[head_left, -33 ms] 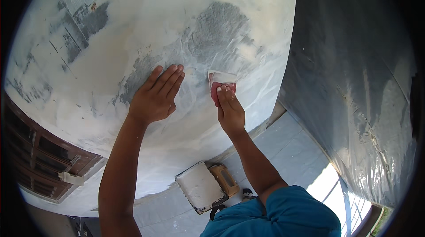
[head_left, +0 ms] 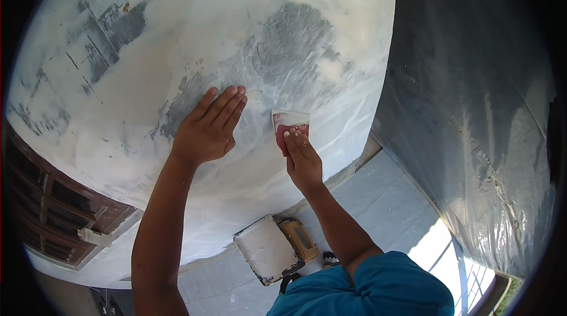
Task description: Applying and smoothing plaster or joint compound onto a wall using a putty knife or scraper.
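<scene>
My left hand point(head_left: 207, 130) lies flat against the patchy wall point(head_left: 195, 26), its fingers stretched out beside a grey bare patch. My right hand point(head_left: 305, 159) grips a red putty spreader point(head_left: 285, 136) between thumb and fingers. White putty point(head_left: 290, 118) coats the spreader's far edge, which is at the wall just right of my left hand; whether it touches cannot be made out. Above both hands, a large rough grey patch point(head_left: 293, 35) shows through the whitish coating. Thin streaks of putty run between that patch and the spreader.
Below stands a square tray point(head_left: 266, 245) of whitish material, with a tan box-like object point(head_left: 300, 239) against it. A brown wooden window frame point(head_left: 65, 209) is set in the wall at lower left. Plastic sheeting point(head_left: 472, 121) hangs on the right. Pale covering point(head_left: 378, 192) spreads over the floor.
My right hand has moved down the wall and slightly left with the putty spreader. My left hand has stayed in place.
</scene>
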`<state>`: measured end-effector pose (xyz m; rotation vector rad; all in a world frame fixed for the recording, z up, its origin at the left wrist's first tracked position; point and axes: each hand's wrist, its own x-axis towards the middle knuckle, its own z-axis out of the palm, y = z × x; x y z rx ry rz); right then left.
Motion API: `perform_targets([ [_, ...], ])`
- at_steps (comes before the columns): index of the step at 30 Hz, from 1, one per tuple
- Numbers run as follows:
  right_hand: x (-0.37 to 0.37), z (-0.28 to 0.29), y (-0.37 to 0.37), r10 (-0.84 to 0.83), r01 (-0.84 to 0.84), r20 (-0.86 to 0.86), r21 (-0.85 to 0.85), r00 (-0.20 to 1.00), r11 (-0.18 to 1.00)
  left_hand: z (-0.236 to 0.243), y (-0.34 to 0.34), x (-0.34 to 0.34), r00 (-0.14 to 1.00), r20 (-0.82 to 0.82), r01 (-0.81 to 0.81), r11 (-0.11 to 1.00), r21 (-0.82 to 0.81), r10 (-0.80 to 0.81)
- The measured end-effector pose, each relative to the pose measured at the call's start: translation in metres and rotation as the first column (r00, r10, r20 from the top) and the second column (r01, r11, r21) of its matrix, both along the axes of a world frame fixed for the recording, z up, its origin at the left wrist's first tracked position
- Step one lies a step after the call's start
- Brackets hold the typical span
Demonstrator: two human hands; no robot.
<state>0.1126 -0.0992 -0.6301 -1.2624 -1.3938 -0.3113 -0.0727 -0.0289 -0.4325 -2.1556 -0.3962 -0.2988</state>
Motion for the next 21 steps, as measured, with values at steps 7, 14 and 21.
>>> perform_targets([
  [7,-0.047,-0.063,-0.1,0.046,-0.612,-0.827,-0.375,0.56,0.696,0.001,0.0,-0.003,0.999,0.024,0.024,0.999,-0.022,-0.023],
  [14,-0.026,-0.087,-0.123,-0.095,-0.78,-0.957,0.164,-0.275,0.604,-0.09,-0.072,-0.041,0.891,0.444,0.066,0.943,-0.327,0.092],
  [21,-0.027,-0.132,-0.194,-0.29,-0.815,-0.937,-0.008,-0.197,0.58,-0.363,-0.283,-0.195,-0.145,0.437,0.154,0.456,-0.876,0.888],
])
